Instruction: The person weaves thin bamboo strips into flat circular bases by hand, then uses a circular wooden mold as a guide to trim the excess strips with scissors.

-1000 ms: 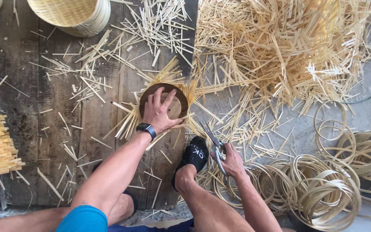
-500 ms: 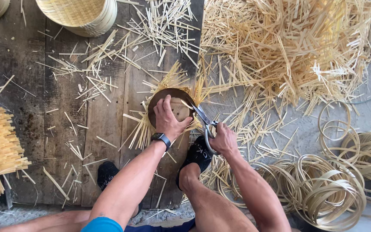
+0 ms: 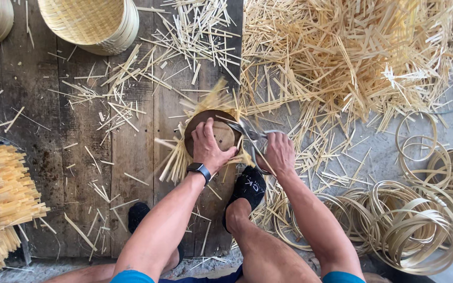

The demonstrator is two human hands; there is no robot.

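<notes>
Pressing down on a round brown disc (image 3: 220, 135), the left hand (image 3: 209, 147) pins a woven bamboo piece flat on the dark plank floor (image 3: 79, 157), its loose strip ends (image 3: 176, 157) fanning out past the disc's edge. The right hand (image 3: 276, 152) is closed round the handles of a pair of shears (image 3: 247, 133), whose blades sit at the disc's right rim, against the protruding strips. By the look of it, the step in hand is trimming those ends flush with the disc, which serves as a pattern. A further cut would call for the blades to hug the rim while the left hand keeps the disc from slipping. Cut slivers litter the floor; a woven basket (image 3: 90, 23) stands well apart at the top, and coiled bamboo hoops (image 3: 420, 230) lie to the right.
</notes>
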